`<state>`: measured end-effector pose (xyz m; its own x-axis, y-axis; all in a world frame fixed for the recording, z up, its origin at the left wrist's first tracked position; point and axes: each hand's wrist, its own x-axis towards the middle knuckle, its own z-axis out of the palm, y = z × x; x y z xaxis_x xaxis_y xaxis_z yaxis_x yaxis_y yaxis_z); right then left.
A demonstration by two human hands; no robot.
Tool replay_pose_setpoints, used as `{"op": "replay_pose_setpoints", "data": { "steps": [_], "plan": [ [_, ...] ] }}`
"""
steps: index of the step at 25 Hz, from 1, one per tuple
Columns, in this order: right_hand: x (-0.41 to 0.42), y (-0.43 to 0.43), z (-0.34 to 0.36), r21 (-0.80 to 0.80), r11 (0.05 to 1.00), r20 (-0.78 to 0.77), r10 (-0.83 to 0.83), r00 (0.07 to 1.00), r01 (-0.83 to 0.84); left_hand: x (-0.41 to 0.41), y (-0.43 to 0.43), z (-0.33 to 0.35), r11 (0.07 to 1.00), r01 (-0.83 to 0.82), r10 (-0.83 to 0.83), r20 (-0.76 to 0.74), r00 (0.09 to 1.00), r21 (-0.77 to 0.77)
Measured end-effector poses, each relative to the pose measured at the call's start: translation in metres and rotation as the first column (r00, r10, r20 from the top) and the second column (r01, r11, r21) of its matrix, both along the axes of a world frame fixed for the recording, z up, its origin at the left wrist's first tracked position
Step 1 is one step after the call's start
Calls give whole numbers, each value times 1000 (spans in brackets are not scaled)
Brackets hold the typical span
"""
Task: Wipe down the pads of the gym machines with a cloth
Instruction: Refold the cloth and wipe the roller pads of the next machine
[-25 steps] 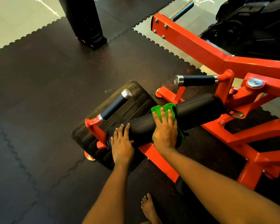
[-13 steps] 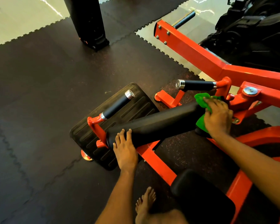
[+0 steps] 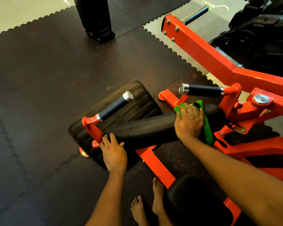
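The likeliest slip is the green cloth bunching or sliding out from under the palm. It hangs loose down the near side of the black roller pad, so a fast stroke along the foam could drag only a fold of it and leave strips unwiped; the roller pad may also turn on its axle under a sideways push, which I judge is why the other hand braces it; a stroke carried too far could knock the knuckles on the orange frame bracket just beyond the pad's right end.

The right hand lies on top of the roller pad near its right end, forearm reaching in from the lower right, wrist roughly straight; its fingers curl over the cloth and the curve of the foam, pressing the cloth down. The left hand rests at the pad's left end, fingers nearly straight and slightly spread, tips on the foam, holding nothing; its forearm comes up from below. The seat pad, nearer the person than the roller pad, has neither hand on it.
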<state>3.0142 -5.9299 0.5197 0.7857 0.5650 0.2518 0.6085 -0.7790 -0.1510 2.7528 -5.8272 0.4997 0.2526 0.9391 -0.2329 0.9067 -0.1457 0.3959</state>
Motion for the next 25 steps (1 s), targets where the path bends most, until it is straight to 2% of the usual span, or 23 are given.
{"op": "replay_pose_setpoints", "data": {
  "steps": [3,5,7,10,13,15,17,21,25],
  "plan": [
    [-28,17,0,-8,989,-43,149,988,-150,3,1,5,1000,1,-1,-26,1000,-18],
    [-35,9,-1,-79,961,-16,266,964,-266,2,0,7,1000,11,-12,-44,999,-8],
    [-11,-6,3,-154,937,-2,316,949,-313,1,-1,8,1000,16,-16,-49,999,8],
    [45,-37,13,-140,975,54,184,981,-175,-2,-1,7,1000,2,-1,-26,1000,8],
    [67,-46,18,-41,998,59,53,997,-50,-6,-1,7,999,-12,13,24,1000,-30],
    [48,-28,9,28,999,73,-37,997,35,-10,-1,7,999,2,1,55,999,-48],
    [17,-6,1,83,996,47,-45,998,41,-17,0,4,997,15,-8,93,996,-75],
    [-66,34,-13,99,990,-52,110,993,-104,-39,7,-1,988,85,-58,200,978,-127],
    [-124,70,-17,6,951,-155,307,939,-310,-46,20,9,969,130,-74,254,964,-212]
  ]
}}
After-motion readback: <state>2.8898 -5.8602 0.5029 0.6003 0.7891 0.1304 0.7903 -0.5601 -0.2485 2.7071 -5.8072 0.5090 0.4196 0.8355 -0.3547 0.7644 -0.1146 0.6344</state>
